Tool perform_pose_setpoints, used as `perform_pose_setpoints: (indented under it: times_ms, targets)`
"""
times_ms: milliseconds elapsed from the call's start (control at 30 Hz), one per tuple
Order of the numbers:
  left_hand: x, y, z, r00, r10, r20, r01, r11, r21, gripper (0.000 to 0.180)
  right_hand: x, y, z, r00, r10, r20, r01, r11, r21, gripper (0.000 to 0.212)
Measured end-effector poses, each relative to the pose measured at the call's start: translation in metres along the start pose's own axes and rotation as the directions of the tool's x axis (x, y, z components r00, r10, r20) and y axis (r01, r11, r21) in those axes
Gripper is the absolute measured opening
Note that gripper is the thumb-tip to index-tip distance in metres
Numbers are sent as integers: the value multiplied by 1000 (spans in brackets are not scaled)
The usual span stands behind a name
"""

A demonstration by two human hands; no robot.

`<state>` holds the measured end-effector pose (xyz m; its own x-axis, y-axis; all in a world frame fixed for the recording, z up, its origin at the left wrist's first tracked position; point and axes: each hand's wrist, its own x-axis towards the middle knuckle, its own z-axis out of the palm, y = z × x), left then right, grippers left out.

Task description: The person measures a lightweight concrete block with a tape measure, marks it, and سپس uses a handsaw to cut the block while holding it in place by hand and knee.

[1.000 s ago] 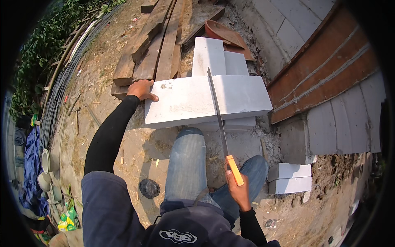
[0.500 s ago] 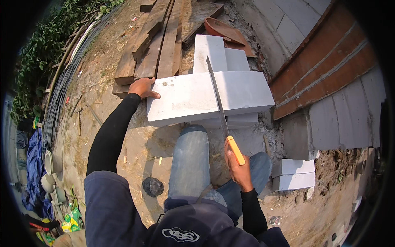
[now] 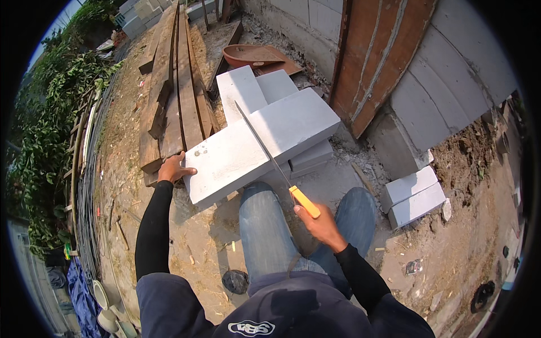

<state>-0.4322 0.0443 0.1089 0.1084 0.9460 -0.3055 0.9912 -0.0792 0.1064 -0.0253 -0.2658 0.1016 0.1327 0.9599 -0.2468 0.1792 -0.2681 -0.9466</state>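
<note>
A long white aerated block (image 3: 248, 149) lies across other white blocks (image 3: 242, 90) in front of my knees. My left hand (image 3: 173, 169) rests on its left end, fingers over the top edge. My right hand (image 3: 318, 222) grips the orange handle of a hand saw (image 3: 265, 147). The saw's thin blade lies across the middle of the long block, its tip pointing away to the upper left.
Weathered wooden planks (image 3: 172, 96) are stacked on the left. A rusty pan (image 3: 251, 55) lies beyond the blocks. A grey block wall (image 3: 451, 84) with a brown board (image 3: 389, 56) leaning on it stands at the right. Two small white blocks (image 3: 414, 197) sit on the dirt at right.
The view has swung, so everything sits more tilted in the picture. The saw has drawn back slightly toward me across the block. My left hand stays on the block's left end.
</note>
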Motion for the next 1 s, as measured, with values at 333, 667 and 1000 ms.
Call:
perform_pose_setpoints:
  times_ms: [333,667,1000]
  targets:
    - [16,-40,-1,1000,18,-12,-20,992,-128,110,-181,-5,-137,930,-99,-355,96,995,-26,57]
    - [-21,-67,16,956,-8,-294,-73,961,-265,104,-255,197,-99,783,27,-621,-199,957,-210,45]
    - [-140,173,-19,931,319,-179,-355,669,-653,97,-272,314,-19,868,183,-462,-438,721,-537,40]
